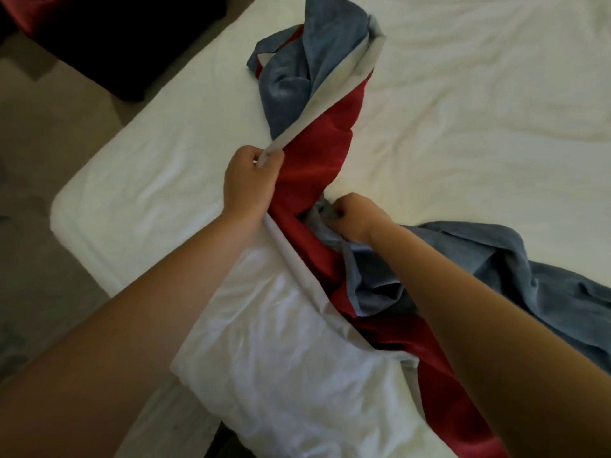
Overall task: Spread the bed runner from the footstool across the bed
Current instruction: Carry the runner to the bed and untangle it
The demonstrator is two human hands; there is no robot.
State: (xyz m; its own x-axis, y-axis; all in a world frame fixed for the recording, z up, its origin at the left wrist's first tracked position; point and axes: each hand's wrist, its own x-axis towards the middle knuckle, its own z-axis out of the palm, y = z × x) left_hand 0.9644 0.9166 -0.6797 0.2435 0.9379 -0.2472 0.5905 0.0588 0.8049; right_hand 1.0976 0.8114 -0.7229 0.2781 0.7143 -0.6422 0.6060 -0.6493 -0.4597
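The bed runner [319, 150] is a long cloth in red, blue-grey and pale grey, lying twisted and bunched across the white bed [463, 110]. One crumpled end lies far up the bed, the other trails to the lower right. My left hand [251, 180] pinches the runner's pale grey edge near the middle. My right hand [353, 216] is closed on a bunch of the blue-grey fabric just to the right. Both forearms reach in from the bottom of the view.
A white pillow [281, 352] lies under my arms at the bed's near edge. The bed's corner [66, 209] is at the left, with beige floor [36, 153] beyond. A dark piece of furniture [115, 38] stands at the top left.
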